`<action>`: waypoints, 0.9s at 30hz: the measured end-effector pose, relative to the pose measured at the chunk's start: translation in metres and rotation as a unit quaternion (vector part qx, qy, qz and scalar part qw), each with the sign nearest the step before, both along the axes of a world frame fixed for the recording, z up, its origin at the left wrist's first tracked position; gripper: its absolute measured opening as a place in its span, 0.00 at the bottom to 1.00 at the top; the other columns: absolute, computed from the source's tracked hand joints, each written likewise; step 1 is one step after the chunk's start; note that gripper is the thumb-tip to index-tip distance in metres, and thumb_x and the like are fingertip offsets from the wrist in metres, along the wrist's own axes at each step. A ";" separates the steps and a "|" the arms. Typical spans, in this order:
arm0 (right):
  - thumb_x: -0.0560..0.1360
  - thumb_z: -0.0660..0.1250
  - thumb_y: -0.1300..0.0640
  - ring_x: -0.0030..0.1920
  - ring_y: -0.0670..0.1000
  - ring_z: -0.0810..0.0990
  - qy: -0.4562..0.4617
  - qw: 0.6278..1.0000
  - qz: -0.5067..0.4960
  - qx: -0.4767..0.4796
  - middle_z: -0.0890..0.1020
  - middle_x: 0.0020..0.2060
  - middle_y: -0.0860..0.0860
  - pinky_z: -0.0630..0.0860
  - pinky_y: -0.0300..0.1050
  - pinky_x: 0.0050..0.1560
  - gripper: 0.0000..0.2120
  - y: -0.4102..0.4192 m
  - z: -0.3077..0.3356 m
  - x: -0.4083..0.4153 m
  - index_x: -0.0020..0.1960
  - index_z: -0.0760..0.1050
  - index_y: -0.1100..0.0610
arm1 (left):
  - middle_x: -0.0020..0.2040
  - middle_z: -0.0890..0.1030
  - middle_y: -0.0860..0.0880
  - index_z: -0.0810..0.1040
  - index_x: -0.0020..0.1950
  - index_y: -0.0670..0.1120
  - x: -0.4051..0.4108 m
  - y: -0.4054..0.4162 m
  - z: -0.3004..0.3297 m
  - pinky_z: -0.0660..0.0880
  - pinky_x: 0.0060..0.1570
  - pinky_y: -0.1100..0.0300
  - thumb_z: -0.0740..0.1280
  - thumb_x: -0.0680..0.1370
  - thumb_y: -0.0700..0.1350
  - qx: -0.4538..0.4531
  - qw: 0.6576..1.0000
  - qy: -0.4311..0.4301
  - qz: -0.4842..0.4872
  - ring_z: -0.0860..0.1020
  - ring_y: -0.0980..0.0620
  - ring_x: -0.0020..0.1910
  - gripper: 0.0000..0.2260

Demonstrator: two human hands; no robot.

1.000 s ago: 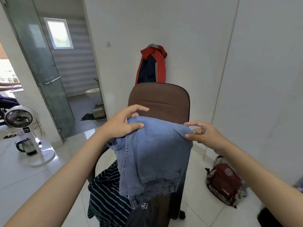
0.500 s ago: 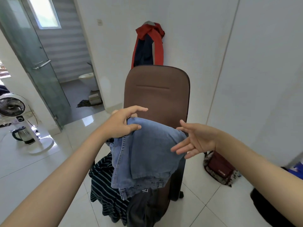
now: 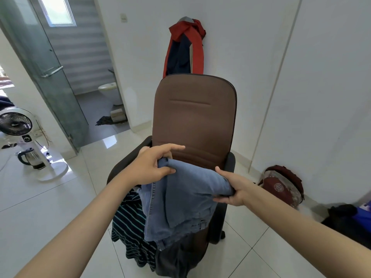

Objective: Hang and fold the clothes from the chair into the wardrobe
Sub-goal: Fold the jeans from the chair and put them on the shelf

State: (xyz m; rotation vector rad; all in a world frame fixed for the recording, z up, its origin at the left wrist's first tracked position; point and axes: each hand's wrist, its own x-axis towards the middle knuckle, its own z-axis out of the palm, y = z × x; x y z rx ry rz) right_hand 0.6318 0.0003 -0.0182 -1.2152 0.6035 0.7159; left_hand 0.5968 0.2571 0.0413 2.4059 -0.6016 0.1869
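- Fingers (image 3: 168, 170) of your left hand (image 3: 149, 167) curl round the top left corner of the folded jeans (image 3: 186, 199), thumb pressed on top, index finger stretched out straight over the fabric.
- Your right hand (image 3: 233, 188) grips the jeans' right edge, thumb on top, other fingers tucked underneath (mostly hidden by the denim).
- Jeans are held up between both hands, just in front of the chair (image 3: 193, 117) backrest, lower part hanging down over the seat.
- Under the jeans on the seat: a dark striped shirt (image 3: 130, 229) spilling off the left front edge, plus a dark grey garment (image 3: 176, 257) hanging at the front.
- Chair has a brown backrest and black armrests, and stands on the white tiled floor (image 3: 50, 199).
- Behind the chair a red and navy jacket (image 3: 184, 47) hangs on the white wall.
- Right of the chair, on the floor by the wall: a maroon backpack (image 3: 281, 187); further right a black item (cannot tell what it is).
- Left side: white standing fan (image 3: 18, 123) with an electric kettle (image 3: 30, 158) just beside its base.
- Glass door (image 3: 46, 77) stands open onto a bathroom with a toilet (image 3: 109, 93).
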 end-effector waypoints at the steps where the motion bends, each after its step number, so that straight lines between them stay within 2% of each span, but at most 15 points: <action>1: 0.69 0.75 0.49 0.47 0.61 0.80 -0.011 1.000 -0.002 -0.004 0.79 0.50 0.61 0.80 0.60 0.47 0.21 0.001 0.001 -0.003 0.55 0.74 0.61 | 0.40 0.78 0.55 0.71 0.66 0.61 -0.001 0.000 -0.003 0.73 0.50 0.57 0.71 0.71 0.44 0.004 1.000 0.004 0.002 0.78 0.55 0.43 0.26; 4: 0.71 0.73 0.53 0.46 0.58 0.81 -0.026 1.000 0.005 0.003 0.82 0.45 0.60 0.80 0.54 0.46 0.14 0.000 0.000 -0.007 0.50 0.77 0.62 | 0.40 0.79 0.56 0.72 0.66 0.59 -0.006 -0.001 -0.012 0.76 0.47 0.56 0.72 0.72 0.41 -0.005 1.000 0.016 0.006 0.78 0.55 0.42 0.26; 7: 0.73 0.71 0.57 0.45 0.57 0.82 -0.023 1.000 0.007 0.015 0.83 0.45 0.59 0.82 0.51 0.41 0.13 -0.003 -0.009 -0.010 0.54 0.79 0.63 | 0.40 0.79 0.56 0.73 0.67 0.57 -0.009 -0.002 -0.022 0.77 0.47 0.54 0.72 0.72 0.39 -0.011 1.000 0.018 -0.001 0.78 0.55 0.43 0.26; 10: 0.74 0.69 0.59 0.43 0.56 0.82 -0.020 0.999 0.010 0.045 0.83 0.44 0.58 0.82 0.49 0.37 0.15 -0.008 -0.020 -0.015 0.60 0.78 0.60 | 0.41 0.79 0.57 0.72 0.65 0.62 -0.009 -0.003 -0.029 0.75 0.52 0.49 0.71 0.71 0.44 0.000 1.000 0.021 0.000 0.77 0.57 0.45 0.26; 14: 0.75 0.66 0.65 0.49 0.57 0.82 -0.059 0.994 0.021 0.092 0.78 0.57 0.52 0.83 0.52 0.38 0.26 -0.014 -0.031 -0.018 0.70 0.69 0.47 | 0.42 0.78 0.58 0.71 0.65 0.64 -0.007 -0.004 -0.031 0.73 0.54 0.46 0.71 0.70 0.47 0.008 1.000 0.019 0.003 0.77 0.57 0.46 0.26; 17: 0.77 0.62 0.67 0.54 0.55 0.81 -0.154 0.983 0.048 0.087 0.76 0.60 0.48 0.81 0.50 0.40 0.26 -0.010 -0.029 -0.021 0.68 0.69 0.41 | 0.44 0.78 0.59 0.72 0.65 0.63 -0.006 -0.001 -0.030 0.74 0.53 0.47 0.70 0.69 0.48 0.007 1.000 0.010 0.009 0.77 0.55 0.47 0.25; 19: 0.77 0.63 0.67 0.58 0.54 0.79 -0.220 0.971 0.056 0.073 0.77 0.62 0.47 0.81 0.50 0.46 0.23 -0.008 -0.025 -0.021 0.65 0.73 0.43 | 0.45 0.78 0.59 0.72 0.65 0.63 -0.007 0.002 -0.031 0.74 0.53 0.48 0.70 0.70 0.48 0.005 1.000 0.003 0.012 0.76 0.54 0.47 0.25; 21: 0.77 0.63 0.67 0.58 0.52 0.79 -0.256 0.963 0.044 0.071 0.77 0.62 0.46 0.81 0.48 0.47 0.21 -0.010 -0.018 -0.018 0.62 0.76 0.46 | 0.45 0.78 0.59 0.71 0.64 0.64 -0.009 0.005 -0.034 0.73 0.55 0.50 0.71 0.70 0.47 -0.008 1.000 0.007 0.016 0.75 0.54 0.48 0.25; 27: 0.76 0.64 0.65 0.56 0.55 0.80 -0.259 0.962 -0.009 0.088 0.78 0.62 0.50 0.81 0.49 0.44 0.20 -0.018 -0.005 -0.007 0.66 0.75 0.53 | 0.47 0.77 0.61 0.71 0.62 0.65 -0.009 -0.004 -0.040 0.72 0.55 0.57 0.73 0.70 0.44 -0.037 0.999 0.006 0.024 0.73 0.56 0.49 0.26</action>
